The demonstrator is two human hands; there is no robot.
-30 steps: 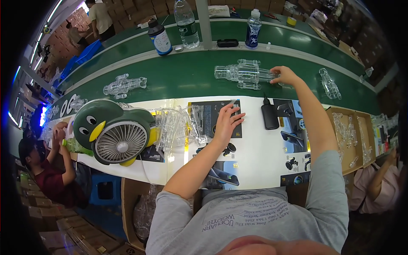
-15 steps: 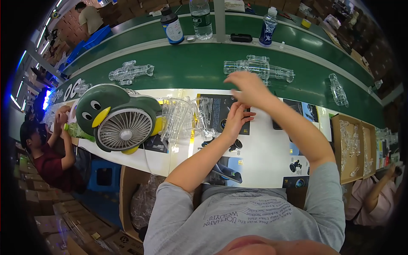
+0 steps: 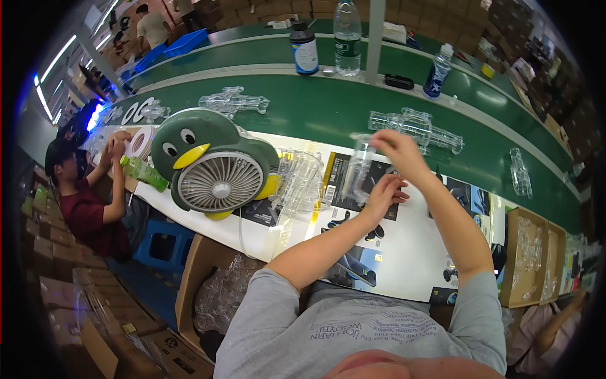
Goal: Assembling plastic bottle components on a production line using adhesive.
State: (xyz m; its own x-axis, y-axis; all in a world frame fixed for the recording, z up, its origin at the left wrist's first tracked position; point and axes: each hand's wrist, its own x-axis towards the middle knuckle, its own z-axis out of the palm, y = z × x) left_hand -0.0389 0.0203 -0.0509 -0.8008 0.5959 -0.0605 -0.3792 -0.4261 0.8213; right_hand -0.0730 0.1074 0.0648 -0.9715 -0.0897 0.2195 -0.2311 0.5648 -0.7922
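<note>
A clear plastic part (image 3: 361,165), long and slightly blurred, stands nearly upright over the dark printed sheet on the worktop. My right hand (image 3: 404,153) pinches its upper end with bent fingers. Close to its lower end is my left hand (image 3: 384,196), fingers loosely curved and apart; whether they touch the part cannot be made out. To the left lies a pile of similar clear parts (image 3: 298,180). Farther back, another clear assembly (image 3: 416,131) rests on the green bench (image 3: 309,104).
A green penguin-shaped fan (image 3: 218,165) stands left of the pile. Bottles (image 3: 347,47) line the back ledge. At right sits a cardboard tray (image 3: 525,256) of clear parts; an open carton (image 3: 189,294) is below at left. A co-worker (image 3: 88,202) sits at far left.
The clear part has come away from the pile, moving right and up, and is now in my right hand. My left hand stays close by. The whole view has shifted, so things appear farther right.
</note>
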